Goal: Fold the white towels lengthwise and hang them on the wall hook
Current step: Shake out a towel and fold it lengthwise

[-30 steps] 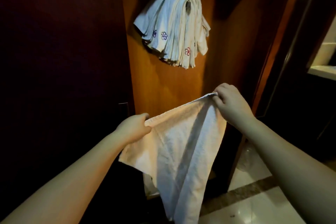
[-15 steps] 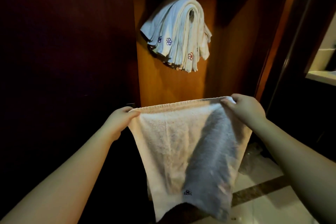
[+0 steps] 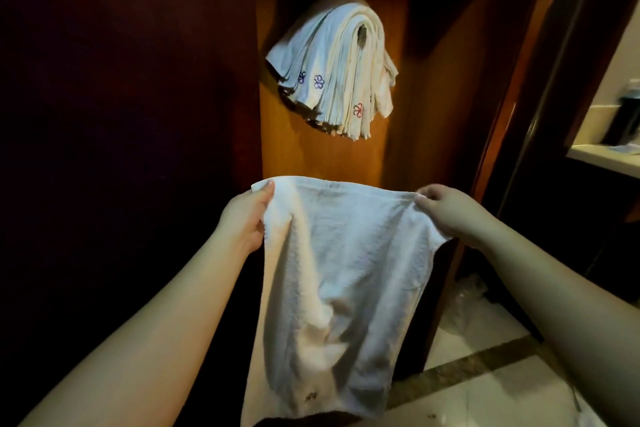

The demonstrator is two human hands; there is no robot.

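A white towel [image 3: 346, 270] hangs spread out in front of me, its top edge level between my hands. My left hand [image 3: 244, 218] grips its top left corner, thumb over the cloth. My right hand [image 3: 446, 210] pinches the top right corner. A small dark embroidered mark shows near the towel's lower edge. Above, several folded white towels [image 3: 336, 76] with purple and red embroidered marks drape over a wall hook [image 3: 362, 35] on the wooden panel; the hook is mostly hidden by them.
A dark wall fills the left side. The orange wooden panel [image 3: 318, 156] stands straight ahead, with a dark door frame [image 3: 540, 80] to the right. A pale tiled floor [image 3: 485, 385] with a dark stripe lies at lower right, and a light counter [image 3: 606, 152] at far right.
The towel went from hanging slanted and creased to being held flat and level. Both hands dropped slightly and the towel's front now faces me evenly lit.
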